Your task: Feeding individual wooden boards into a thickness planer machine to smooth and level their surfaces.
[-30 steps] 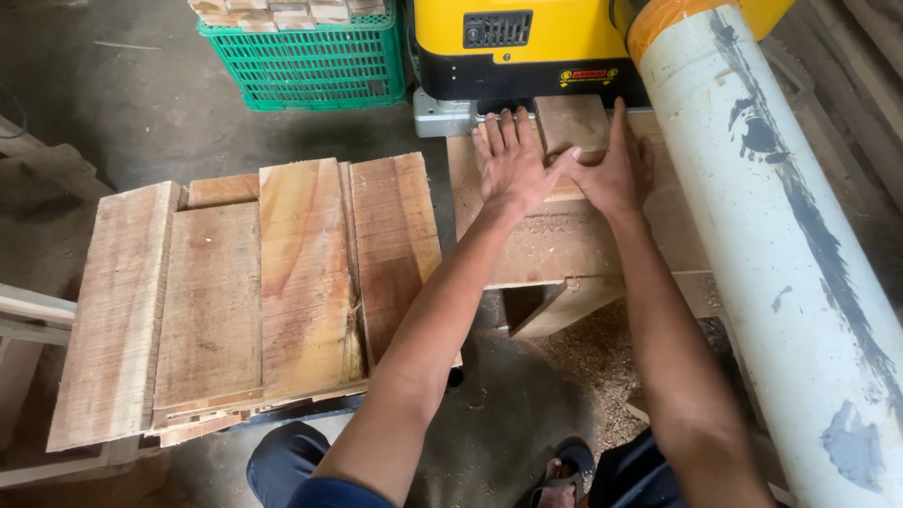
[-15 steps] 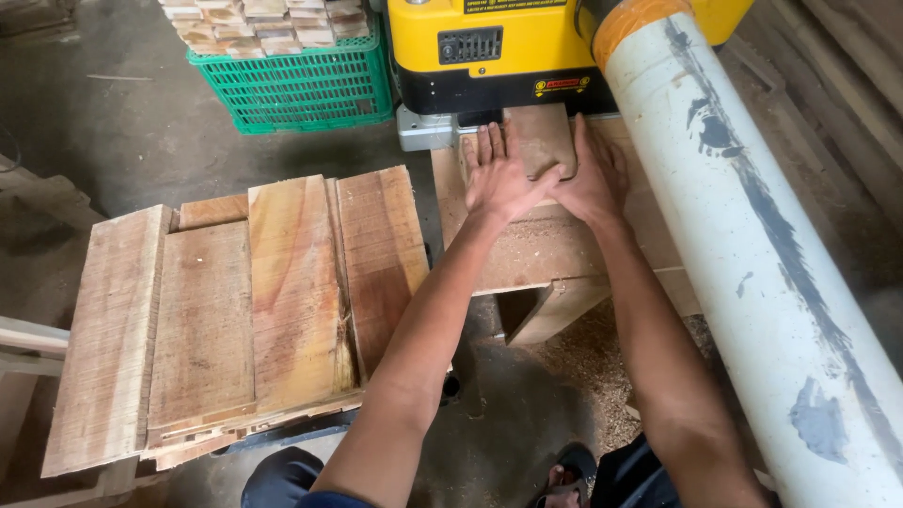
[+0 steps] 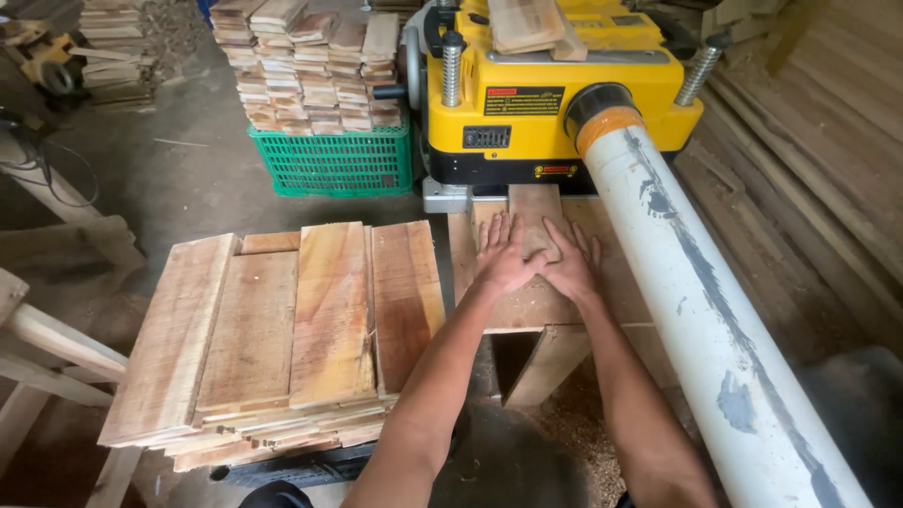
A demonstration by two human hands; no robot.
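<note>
My left hand [image 3: 501,258] and my right hand [image 3: 570,263] lie flat, fingers spread, side by side on a short wooden board [image 3: 535,209]. The board's far end sits at the mouth of a yellow and black thickness planer [image 3: 546,103]. It rests on a wooden infeed stand [image 3: 527,310] in front of the machine. Neither hand grips anything; both press palm-down on the board's near end.
A stack of rough planks [image 3: 282,329] lies to the left. A green crate [image 3: 334,160] piled with short wood pieces stands behind it. A thick white dust pipe [image 3: 696,310] runs from the planer down the right. Sawdust covers the floor; boards lean at far right.
The view has tilted up, showing the whole planer. Both hands have pushed the board forward toward the planer mouth, staying flat on it.
</note>
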